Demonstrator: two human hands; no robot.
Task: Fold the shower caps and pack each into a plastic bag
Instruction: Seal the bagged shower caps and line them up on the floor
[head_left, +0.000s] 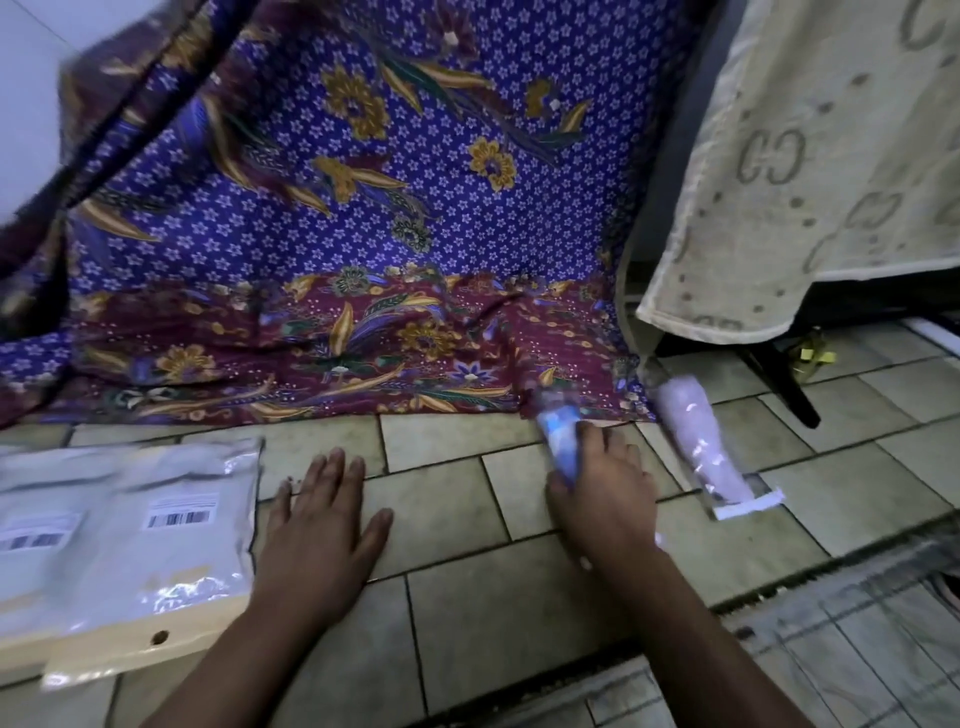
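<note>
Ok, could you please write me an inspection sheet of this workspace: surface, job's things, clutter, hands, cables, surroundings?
Surface: tiled floor, dark grout lines.
Job's things: blue cap, rolled and blurred, in the right hand; pink cap, bagged, lying on the tiles to its right; two flat packets with barcode labels at left.
Clutter: small yellow object under dark furniture.
Hands: left hand flat on the floor, fingers straight; right hand grips the blue cap.
Cables: nothing seen.
Surroundings: purple cloth behind; beige towel hanging at right.

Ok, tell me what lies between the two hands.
Only bare floor tiles between the left hand and the right hand gripping the blue shower cap; head view.
</note>
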